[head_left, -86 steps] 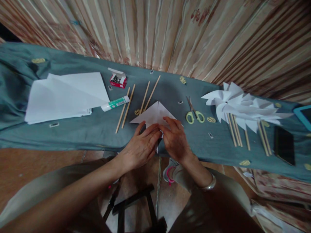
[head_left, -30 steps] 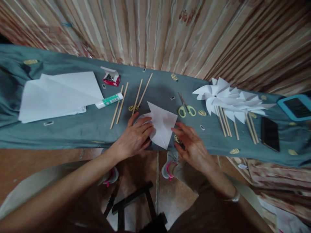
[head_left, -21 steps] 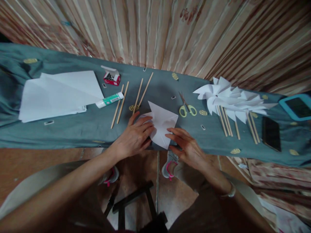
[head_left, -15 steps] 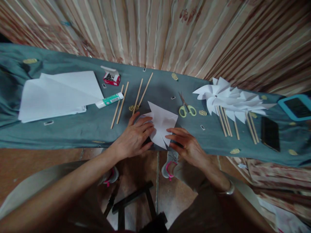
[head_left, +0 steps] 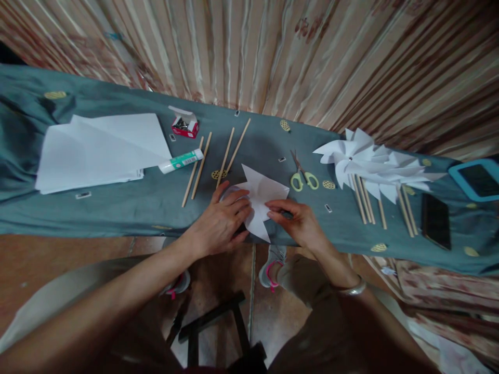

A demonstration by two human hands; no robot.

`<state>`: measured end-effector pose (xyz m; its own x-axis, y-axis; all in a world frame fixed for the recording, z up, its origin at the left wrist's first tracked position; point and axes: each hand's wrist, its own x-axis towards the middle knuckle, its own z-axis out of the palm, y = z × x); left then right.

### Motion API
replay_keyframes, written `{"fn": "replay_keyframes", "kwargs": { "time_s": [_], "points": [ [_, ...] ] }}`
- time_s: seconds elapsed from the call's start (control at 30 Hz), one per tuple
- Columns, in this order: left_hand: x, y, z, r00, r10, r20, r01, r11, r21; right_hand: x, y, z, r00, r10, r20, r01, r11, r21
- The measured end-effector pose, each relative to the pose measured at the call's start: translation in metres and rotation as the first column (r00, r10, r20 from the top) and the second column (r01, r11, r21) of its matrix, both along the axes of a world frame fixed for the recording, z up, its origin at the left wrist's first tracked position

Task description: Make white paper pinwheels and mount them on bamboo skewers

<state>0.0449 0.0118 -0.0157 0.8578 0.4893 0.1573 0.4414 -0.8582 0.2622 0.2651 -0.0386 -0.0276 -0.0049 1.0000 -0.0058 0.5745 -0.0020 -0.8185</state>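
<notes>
A white paper pinwheel, cut into points, lies at the front edge of the cloth-covered table in front of me. My left hand bends its fingers over the pinwheel's left side and holds the curled flaps there against the middle. At its right side, my right hand has thumb and forefinger pinched on a paper flap near the centre; the fingers partly hide that flap. Green-handled scissors lie beyond my right hand. Wooden sticks lie just past my left hand.
To the left are a stack of white paper, a glue stick and an open red box of small metal pieces. Finished pinwheels on sticks overlap at right, near a black phone and a blue-framed device. A dark stool stands below.
My right hand has gone from resting spread fingers on the pinwheel's right side to pinching a flap near its centre. The left hand keeps its hold. The view has shifted slightly.
</notes>
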Motion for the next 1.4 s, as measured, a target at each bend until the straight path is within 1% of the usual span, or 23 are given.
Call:
{"fn": "replay_keyframes", "kwargs": {
  "time_s": [0.13,0.27,0.6,0.93,1.17,1.4],
  "points": [
    [0.001,0.0,0.002,1.0,-0.002,0.0,0.002,1.0,-0.002,-0.007,0.009,-0.004,0.997,-0.066,-0.034,0.066,0.998,-0.004],
    [0.0,-0.001,0.003,1.0,0.002,0.001,-0.002,1.0,-0.014,-0.01,0.014,-0.006,0.994,-0.105,-0.021,0.105,0.994,-0.009],
    [-0.001,0.0,0.002,1.0,-0.003,0.006,0.003,1.0,-0.013,-0.018,0.014,-0.002,0.985,-0.145,0.098,0.142,0.989,0.035],
    [0.0,-0.001,0.004,1.0,-0.008,0.014,0.008,0.999,-0.048,-0.02,0.016,-0.002,0.978,-0.164,0.128,0.158,0.986,0.054],
    [-0.001,0.0,0.002,1.0,-0.02,-0.011,0.02,0.999,-0.03,-0.024,0.019,-0.002,0.971,-0.192,0.144,0.19,0.981,0.03],
    [-0.001,0.0,0.002,1.0,-0.01,-0.022,0.009,1.0,-0.012,-0.025,0.02,-0.002,0.973,-0.181,0.143,0.179,0.983,0.028]
  ]
}}
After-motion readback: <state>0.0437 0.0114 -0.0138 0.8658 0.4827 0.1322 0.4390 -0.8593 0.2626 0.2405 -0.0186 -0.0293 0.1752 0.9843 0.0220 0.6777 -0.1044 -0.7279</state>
